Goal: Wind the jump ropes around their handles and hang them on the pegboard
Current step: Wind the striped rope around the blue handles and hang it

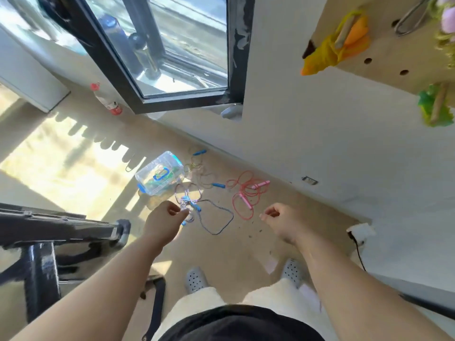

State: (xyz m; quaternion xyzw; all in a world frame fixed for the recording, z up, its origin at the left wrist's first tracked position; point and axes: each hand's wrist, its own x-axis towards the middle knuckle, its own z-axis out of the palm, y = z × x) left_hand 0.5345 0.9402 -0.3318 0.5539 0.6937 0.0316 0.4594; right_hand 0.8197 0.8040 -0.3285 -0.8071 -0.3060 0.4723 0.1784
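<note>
Three jump ropes lie loose on the floor. A blue-and-white braided rope (216, 217) with blue handles is nearest, a pink rope (246, 193) with pink handles lies to its right, and a thin tan rope (204, 173) with blue handles lies behind. My left hand (163, 219) hovers with loosely curled fingers, its fingertips overlapping the braided rope's tangle in the view. My right hand (280, 216) hangs loosely curled and holds nothing. On the pegboard (384, 57) at the upper right hang a wound yellow rope (327, 52) and a green one (434, 107).
A clear plastic box (160, 174) with a blue latch sits left of the ropes. A dark metal frame (49, 232) stands at the left. A bottle (107, 100) lies by the window. A wall socket with a cable (358, 233) is at the right. My feet (197, 279) are below.
</note>
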